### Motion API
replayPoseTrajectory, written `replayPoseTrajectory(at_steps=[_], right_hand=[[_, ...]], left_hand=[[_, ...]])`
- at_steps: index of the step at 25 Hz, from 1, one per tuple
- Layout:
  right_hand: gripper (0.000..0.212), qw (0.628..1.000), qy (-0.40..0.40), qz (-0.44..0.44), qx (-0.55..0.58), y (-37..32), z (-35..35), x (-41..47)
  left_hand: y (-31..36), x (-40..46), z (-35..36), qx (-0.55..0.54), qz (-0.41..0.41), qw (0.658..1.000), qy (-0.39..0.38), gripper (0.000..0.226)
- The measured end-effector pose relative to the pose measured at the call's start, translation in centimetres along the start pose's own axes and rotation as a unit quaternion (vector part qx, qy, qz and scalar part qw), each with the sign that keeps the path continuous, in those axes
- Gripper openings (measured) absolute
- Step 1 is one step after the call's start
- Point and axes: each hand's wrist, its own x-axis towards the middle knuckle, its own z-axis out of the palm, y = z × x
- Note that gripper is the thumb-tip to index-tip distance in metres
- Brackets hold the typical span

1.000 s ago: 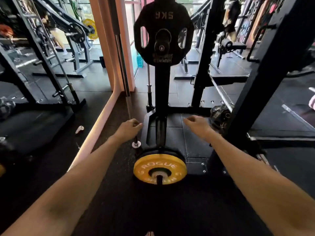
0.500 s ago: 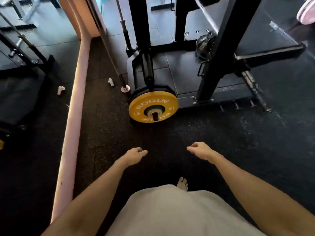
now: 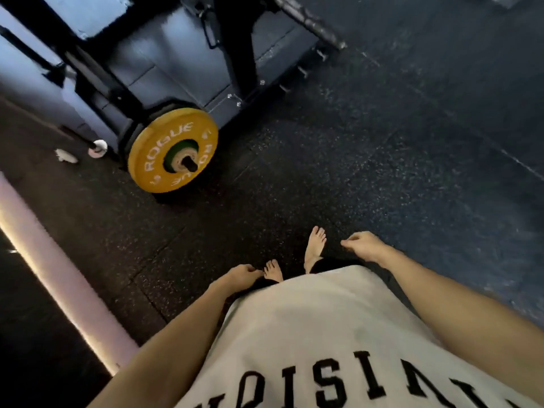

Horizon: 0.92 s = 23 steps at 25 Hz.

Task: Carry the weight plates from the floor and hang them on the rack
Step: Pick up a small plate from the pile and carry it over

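The yellow plate [image 3: 173, 150] hangs on a low rack peg [image 3: 190, 165]. Well short of it, left hand [image 3: 240, 275] and right hand [image 3: 366, 245] hang loosely curled, empty, between carries.

Black speckled rubber floor [image 3: 368, 160], seams between tiles visible. Pale pink strip [image 3: 59, 278] runs diagonally along the left edge, lit along one side. Small white object [image 3: 67, 156] lies on the floor (blurred, cannot tell what). Two bare feet [image 3: 315, 245] stand on the floor. Cream shirt [image 3: 309, 334], black block letters.
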Motion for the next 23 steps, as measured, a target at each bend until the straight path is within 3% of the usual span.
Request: replayPoseTrajectory(at_steps=[5, 11, 15, 19, 23], right_hand=[[0.026, 0.985, 0.041, 0.074, 0.147, 8.1, -2.8, -0.3], [0.014, 0.944, 0.081, 0.151, 0.283, 17.2, -9.8, 2.5], [0.024, 0.938, 0.065, 0.165, 0.297, 21.1, -18.2, 4.9], [0.017, 0.931, 0.072, 0.155, 0.321, 22.9, -28.7, 8.3], [0.021, 0.943, 0.047, 0.142, 0.296, 22.9, -36.2, 14.6]], left_hand=[[7.3, 2.4, -1.7, 0.116, 0.024, 0.993, -0.004, 0.042], [24.6, 6.2, -2.1, 0.208, 0.063, 0.976, -0.011, 0.035], [36.5, 7.0, -1.6, 0.193, 0.098, 0.976, 0.021, 0.036], [47.0, 7.9, -1.7, 0.155, 0.12, 0.977, 0.082, 0.043], [54.3, 11.3, -2.9, 0.09, 0.112, 0.988, 0.058, 0.039]])
